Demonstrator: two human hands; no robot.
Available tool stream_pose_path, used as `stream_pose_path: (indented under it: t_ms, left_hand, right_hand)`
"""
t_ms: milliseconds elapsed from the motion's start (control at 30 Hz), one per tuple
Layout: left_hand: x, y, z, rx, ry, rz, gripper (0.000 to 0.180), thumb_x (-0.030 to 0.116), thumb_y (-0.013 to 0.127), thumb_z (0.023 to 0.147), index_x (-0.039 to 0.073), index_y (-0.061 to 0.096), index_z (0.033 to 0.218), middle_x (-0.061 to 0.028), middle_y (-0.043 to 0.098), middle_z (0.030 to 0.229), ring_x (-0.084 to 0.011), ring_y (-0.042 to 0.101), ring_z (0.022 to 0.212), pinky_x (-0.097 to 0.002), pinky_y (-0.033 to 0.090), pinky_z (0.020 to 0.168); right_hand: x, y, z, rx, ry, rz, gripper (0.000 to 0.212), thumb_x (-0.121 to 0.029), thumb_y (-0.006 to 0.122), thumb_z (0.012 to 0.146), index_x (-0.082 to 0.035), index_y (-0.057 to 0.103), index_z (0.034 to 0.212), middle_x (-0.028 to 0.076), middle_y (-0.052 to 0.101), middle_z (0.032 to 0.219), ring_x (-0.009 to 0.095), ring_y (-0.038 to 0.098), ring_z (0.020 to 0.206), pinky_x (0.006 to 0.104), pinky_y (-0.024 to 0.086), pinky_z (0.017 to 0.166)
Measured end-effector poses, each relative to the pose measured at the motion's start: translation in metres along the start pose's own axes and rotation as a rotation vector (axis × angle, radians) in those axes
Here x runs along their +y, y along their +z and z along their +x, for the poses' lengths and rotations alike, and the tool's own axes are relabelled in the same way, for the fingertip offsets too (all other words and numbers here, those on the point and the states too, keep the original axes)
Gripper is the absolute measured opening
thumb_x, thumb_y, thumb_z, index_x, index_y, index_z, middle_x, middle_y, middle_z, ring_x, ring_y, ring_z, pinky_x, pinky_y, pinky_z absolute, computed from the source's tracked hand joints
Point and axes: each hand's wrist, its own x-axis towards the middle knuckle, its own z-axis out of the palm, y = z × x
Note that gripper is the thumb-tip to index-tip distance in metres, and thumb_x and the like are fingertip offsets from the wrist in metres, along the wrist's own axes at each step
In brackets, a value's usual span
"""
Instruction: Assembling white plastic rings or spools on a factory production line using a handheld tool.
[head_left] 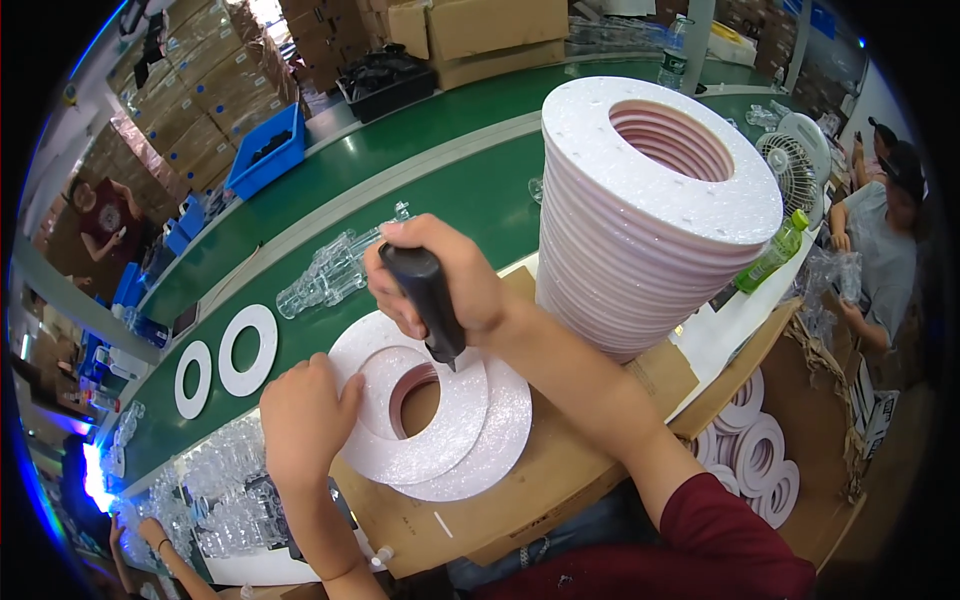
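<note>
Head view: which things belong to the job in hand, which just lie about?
Job, apparently:
- black tool in right hand
- white rings by left hand
- cardboard underneath
- tall ring stack

Likely just lying about:
- green bottle
- white fan
- clear bottle

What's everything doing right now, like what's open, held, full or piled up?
Right hand: closed around black tool
Black tool: held, tip pointing down
Left hand: at the rings' left edge
Rings: overlapping, not lined up
Stack: piled high
Carton: open, rings inside
Green bottle: cap on
Fan: can't tell if it's spinning
</note>
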Motion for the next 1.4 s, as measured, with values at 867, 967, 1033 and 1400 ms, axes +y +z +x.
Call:
stream_pose_path:
  t_ms: [867,967,1033,1400]
  left_hand:
    - [-0.003,-0.005,-0.002,-0.043,-0.087,-0.031,0.037,0.035,0.071,0.082,-0.001,0.063,0.085,-0.02,0.067,0.082,-0.0383,0.066,0.079,-0.0467,0.051,0.071]
    - [0.0,-0.008,-0.001,-0.045,-0.098,-0.035,0.036,0.035,0.07,0.082,-0.001,0.063,0.085,-0.0203,0.067,0.081,-0.0386,0.066,0.079,-0.0467,0.051,0.071]
    - [0.0,-0.008,-0.001,-0.044,-0.105,-0.036,0.036,0.035,0.07,0.082,-0.001,0.063,0.085,-0.0205,0.067,0.081,-0.0387,0.066,0.079,-0.0467,0.051,0.07]
    - [-0.006,-0.008,0.0,-0.056,-0.064,-0.081,0.034,0.032,0.07,0.082,-0.002,0.063,0.086,-0.0217,0.067,0.083,-0.0391,0.066,0.08,-0.0466,0.051,0.073]
  right_hand:
    - [-0.009,-0.011,-0.003,0.054,-0.088,-0.138,0.046,-0.042,0.041,0.095,-0.007,0.046,0.065,0.002,0.043,0.05,0.012,0.041,0.039,0.0251,0.036,0.041]
    - [-0.008,-0.009,-0.003,0.098,-0.085,-0.156,0.046,-0.041,0.041,0.095,-0.007,0.047,0.065,0.002,0.043,0.05,0.012,0.041,0.038,0.0252,0.036,0.04]
    - [-0.007,-0.012,-0.001,0.084,-0.097,-0.179,0.046,-0.042,0.041,0.095,-0.007,0.047,0.066,0.002,0.044,0.051,0.012,0.042,0.039,0.0253,0.036,0.04]
    - [-0.022,-0.011,-0.006,0.079,-0.204,-0.08,0.054,-0.059,0.046,0.092,-0.006,0.057,0.089,0.005,0.055,0.067,0.015,0.056,0.062,0.0283,0.048,0.06]
